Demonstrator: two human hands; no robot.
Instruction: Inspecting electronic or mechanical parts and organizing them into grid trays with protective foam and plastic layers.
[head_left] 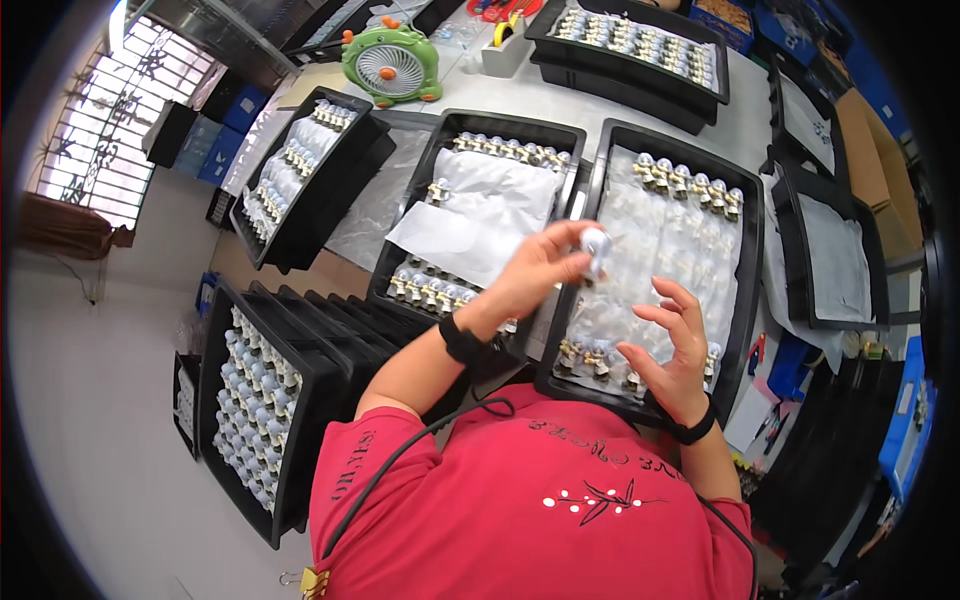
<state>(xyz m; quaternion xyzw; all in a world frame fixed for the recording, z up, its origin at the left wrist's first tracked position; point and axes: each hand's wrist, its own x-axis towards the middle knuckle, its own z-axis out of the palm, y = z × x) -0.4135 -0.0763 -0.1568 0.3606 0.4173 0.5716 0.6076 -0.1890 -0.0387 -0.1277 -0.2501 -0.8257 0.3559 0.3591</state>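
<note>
My left hand (540, 272) pinches a small figurine (597, 243) with a round silvery-white head between thumb and fingers. It is held up over the left side of the right-hand black tray (752, 290). My right hand (680, 355) hovers above the same tray with thumb and fingers apart, holding nothing. A row of similar figurines (690, 185) stands at that tray's far end, and more figurines (590, 357) are at its near end. Translucent sheeting (650, 265) covers the middle, with blurry shapes beneath it. Beside it, another black tray (575, 150) holds figurines partly under white sheets (490, 200).
A green toy-shaped fan (392, 68) and a tape dispenser (508, 48) stand at the back. Black trays of figurines sit at far left (310, 170) and far right (635, 65). Stacked trays (290, 400) are at my left, and trays lined with white sheets (835, 260) at right.
</note>
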